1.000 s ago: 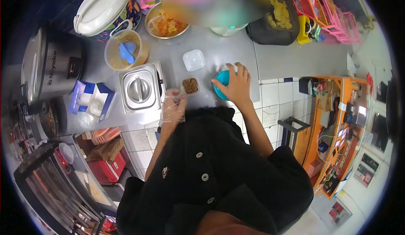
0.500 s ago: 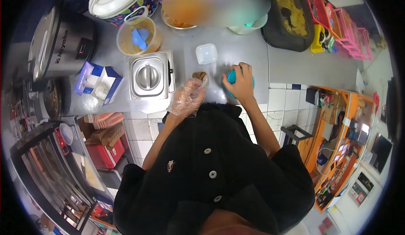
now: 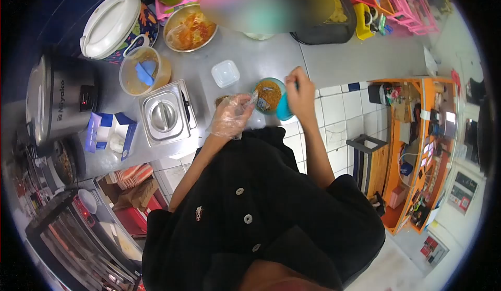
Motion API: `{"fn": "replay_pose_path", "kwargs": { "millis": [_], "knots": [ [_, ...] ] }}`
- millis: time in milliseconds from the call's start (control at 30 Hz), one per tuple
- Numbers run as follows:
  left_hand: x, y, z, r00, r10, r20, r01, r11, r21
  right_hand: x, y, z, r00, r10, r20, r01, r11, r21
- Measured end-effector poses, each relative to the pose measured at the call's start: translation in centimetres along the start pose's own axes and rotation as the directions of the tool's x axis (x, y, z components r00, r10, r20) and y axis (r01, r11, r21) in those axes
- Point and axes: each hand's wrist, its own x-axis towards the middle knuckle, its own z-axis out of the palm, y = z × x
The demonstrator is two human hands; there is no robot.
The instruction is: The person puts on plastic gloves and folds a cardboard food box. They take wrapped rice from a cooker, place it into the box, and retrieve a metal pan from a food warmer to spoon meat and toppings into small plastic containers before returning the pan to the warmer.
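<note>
At the centre of the frame we see a bowl (image 3: 270, 93) of brown crumbs on a steel counter (image 3: 250, 48). Just right of it, our bare right hand (image 3: 301, 92) is curled around a tilted teal lid (image 3: 284, 108). Our left hand (image 3: 232, 114), in a clear glove, reaches the bowl's left side, fingers bent; we cannot tell whether they grip anything. Behind it, a tub (image 3: 221, 101) is partly hidden. A steel pan (image 3: 166, 114) sits left of centre.
</note>
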Motion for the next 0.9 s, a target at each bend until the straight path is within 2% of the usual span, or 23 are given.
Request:
{"fn": "replay_pose_path", "kwargs": {
  "millis": [33,100,133,167,200,233,300,367,533,600,633,700,733,900],
  "knots": [
    [0.5,0.5,-0.1,1.0,0.004,0.014,-0.004,1.0,-0.001,-0.1,0.2,-1.3,1.0,0.01,-0.009,-0.01,1.0,-0.006],
    [2.1,1.2,-0.1,0.95,0.304,0.078,-0.303,0.953,-0.024,-0.1,0.6,-4.1,0.975,0.177,-0.134,-0.173,0.984,0.039],
    [2.9,2.3,-0.1,0.946,0.311,0.088,-0.31,0.95,-0.027,-0.4,1.4,-5.0,0.973,0.181,-0.146,-0.178,0.983,0.037],
    [3.7,3.6,0.2,0.915,0.328,0.236,-0.358,0.929,0.097,-0.7,2.5,-5.7,0.945,0.286,-0.159,-0.286,0.958,0.025],
    [4.5,4.7,0.8,0.87,0.32,0.375,-0.416,0.884,0.212,-1.0,3.5,-6.0,0.908,0.383,-0.171,-0.387,0.922,0.016],
    [5.5,4.9,1.8,0.868,0.328,0.374,-0.424,0.88,0.213,-1.4,4.1,-6.1,0.908,0.378,-0.179,-0.382,0.924,0.017],
    [6.9,4.5,4.3,0.728,0.052,0.684,-0.472,0.761,0.445,-2.5,5.1,-6.0,0.905,0.372,-0.207,-0.385,0.923,-0.023],
    [7.4,4.2,5.9,0.733,0.041,0.679,-0.479,0.74,0.473,-3.1,5.3,-5.6,0.908,0.341,-0.241,-0.363,0.93,-0.051],
    [7.3,3.3,8.5,0.716,-0.022,0.698,-0.513,0.661,0.548,-4.3,4.9,-5.2,0.896,0.391,-0.212,-0.412,0.909,-0.064],
    [6.7,2.7,9.2,0.817,0.1,0.568,-0.499,0.618,0.608,-4.6,4.9,-5.2,0.893,0.4,-0.208,-0.423,0.902,-0.082],
    [6.9,2.5,9.3,0.816,0.098,0.57,-0.498,0.619,0.607,-4.6,4.9,-5.1,0.892,0.405,-0.203,-0.429,0.899,-0.089],
    [7.7,2.6,9.0,0.756,0.021,0.654,-0.502,0.66,0.56,-4.6,5.0,-5.0,0.892,0.409,-0.195,-0.432,0.896,-0.097],
    [7.9,2.7,8.8,0.758,0.017,0.652,-0.498,0.661,0.562,-4.7,5.1,-4.9,0.893,0.404,-0.198,-0.427,0.9,-0.085],
    [8.7,2.2,9.1,0.694,0.094,0.714,-0.6,0.624,0.501,-4.9,5.1,-4.1,0.901,0.395,-0.179,-0.415,0.906,-0.087]
  ]
}}
